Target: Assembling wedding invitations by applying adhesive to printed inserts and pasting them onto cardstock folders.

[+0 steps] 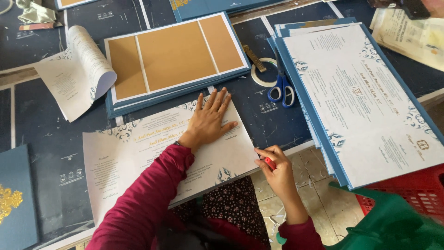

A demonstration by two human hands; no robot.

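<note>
Down at the far left, a blue cover (pixel 16 199) with a gold ornament lies on the dark worktop (pixel 51 139). Above it a curled sheet (pixel 81 69) rests with one end rolled up. Beside that sits a stack of blue boards (pixel 175 58), brown card panels facing up, split by white strips.

Nearer the person, a printed sheet (pixel 138 157) with blue floral corners lies across the worktop's front edge. The left hand (pixel 208 121), in a maroon sleeve, presses flat on it, fingers spread and open, holding nothing. At the sheet's right corner the right hand (pixel 275 167) is curled shut around a small red tool (pixel 269 163), its tip right at the sheet's edge; I cannot tell what kind of tool it is.

Further right, beyond the hands, a tape roll (pixel 263 72) lies on the worktop, and blue-handled scissors (pixel 281 88) rest partly over it. Next to them a pile of printed sheets (pixel 365 102) on blue boards juts past the worktop's edge. At the bottom right a green cloth (pixel 393 222) lies over a red basket (pixel 416 190).
</note>
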